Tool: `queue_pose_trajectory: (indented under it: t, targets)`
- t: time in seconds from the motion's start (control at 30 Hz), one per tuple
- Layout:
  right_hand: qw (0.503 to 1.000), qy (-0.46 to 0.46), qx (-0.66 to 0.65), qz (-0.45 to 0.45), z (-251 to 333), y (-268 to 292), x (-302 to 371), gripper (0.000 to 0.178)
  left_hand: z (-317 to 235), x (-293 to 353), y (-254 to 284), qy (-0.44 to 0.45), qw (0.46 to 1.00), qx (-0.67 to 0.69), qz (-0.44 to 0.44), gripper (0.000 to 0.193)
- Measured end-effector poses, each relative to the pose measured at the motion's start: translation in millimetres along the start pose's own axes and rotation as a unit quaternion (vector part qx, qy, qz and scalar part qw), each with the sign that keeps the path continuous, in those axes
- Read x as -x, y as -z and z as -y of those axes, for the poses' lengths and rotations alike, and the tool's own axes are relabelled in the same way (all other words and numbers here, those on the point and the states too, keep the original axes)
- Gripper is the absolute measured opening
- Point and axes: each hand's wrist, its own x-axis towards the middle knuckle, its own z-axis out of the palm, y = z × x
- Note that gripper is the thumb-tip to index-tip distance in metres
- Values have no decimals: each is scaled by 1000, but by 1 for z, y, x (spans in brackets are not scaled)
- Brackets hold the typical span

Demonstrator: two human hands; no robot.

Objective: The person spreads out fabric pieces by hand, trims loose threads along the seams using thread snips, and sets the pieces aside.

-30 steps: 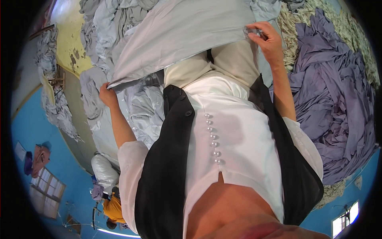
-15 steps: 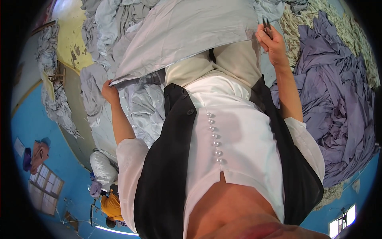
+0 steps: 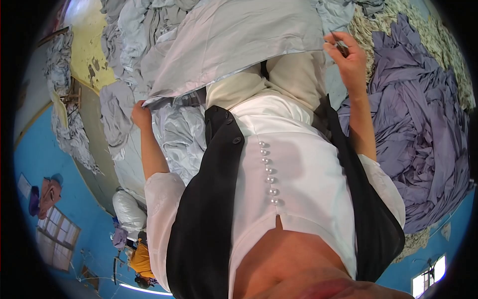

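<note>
Head view, looking down the wearer's torso. A broad sheet of pale grey satin cloth is stretched flat across the upper centre of the frame, from about ten o'clock to one o'clock. The left hand, at nine o'clock, is closed on the lower left corner of the cloth, fingers curled over its hemmed edge. The right hand, at one o'clock, grips the opposite corner of the same edge and also pinches a small dark metal tool between thumb and fingers; what kind of tool it is cannot be told. The two hands are well apart, with the taut hem running between them.

Below the cloth lie the wearer's white buttoned garment and open black vest, filling the centre and the six o'clock region. A large heap of crumpled lilac fabric occupies three o'clock, just beside the right forearm. More pale grey cloth is piled at eleven o'clock. A blue floor shows at eight o'clock.
</note>
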Motion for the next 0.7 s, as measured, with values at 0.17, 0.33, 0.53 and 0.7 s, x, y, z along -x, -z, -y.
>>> queue_pose_trajectory:
  t: [0.17, 0.33, 0.53, 0.7]
  targets:
    - [959, 204, 195, 21, -10, -38, -17, 20, 8, 1, -1, -4, 990, -19, 138, 26]
    - [987, 152, -53, 5, -32, -44, -26, 10, -65, -2, 34, -73, 993, 16, 96, 29]
    - [957, -120, -254, 71, -24, -35, -14, 11, -284, 34, 99, -208, 890, 406, 4, 12]
    - [943, -202, -253, 80, -19, -20, 11, 12, -408, 71, 104, -342, 788, 500, 114, 11]
